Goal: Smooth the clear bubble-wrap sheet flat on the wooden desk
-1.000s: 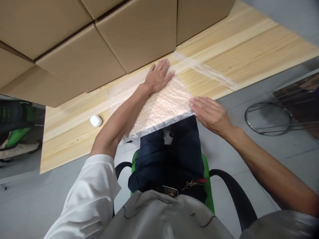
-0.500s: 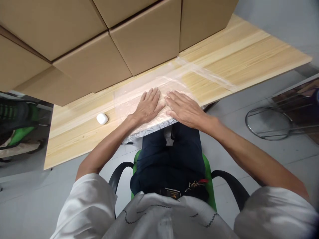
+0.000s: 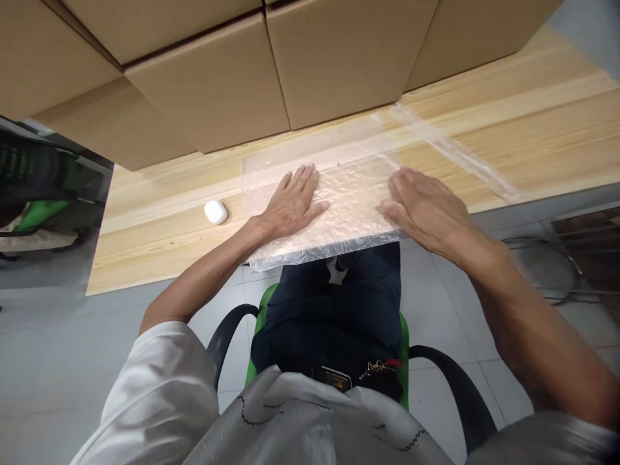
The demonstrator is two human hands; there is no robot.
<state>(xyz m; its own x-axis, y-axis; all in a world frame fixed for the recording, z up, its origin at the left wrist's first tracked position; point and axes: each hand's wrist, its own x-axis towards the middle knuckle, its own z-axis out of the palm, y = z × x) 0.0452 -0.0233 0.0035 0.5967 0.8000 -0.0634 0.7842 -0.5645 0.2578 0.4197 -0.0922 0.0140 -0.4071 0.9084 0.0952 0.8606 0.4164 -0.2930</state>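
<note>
Cardboard boxes, stacked and pressed close together, take up the far side, their lowest row standing on a pale wooden surface. The surface runs from side to side at a slant, with grey floor tiles visible past its near edge. Below that edge, a green chair with black armrests holds the seated person, whose dark trousers show between the forearms.

A clear, wrinkled plastic sheet lies flat on the surface, in front of the boxes and between the two hands; its near border reaches the table edge above the lap and looks silvery there. A narrow strip of clear plastic lies slantwise to the right of the sheet.

The right hand rests at the sheet's right side, fingers close together and bent; whether its grip pinches the plastic cannot be told. The left hand is spread palm down on the sheet's left half, its grip apart, thumb pointing away from the fingers.

A small white rounded case sits on the surface left of the sheet, near it but not touching. Keys hang at the person's waist.
</note>
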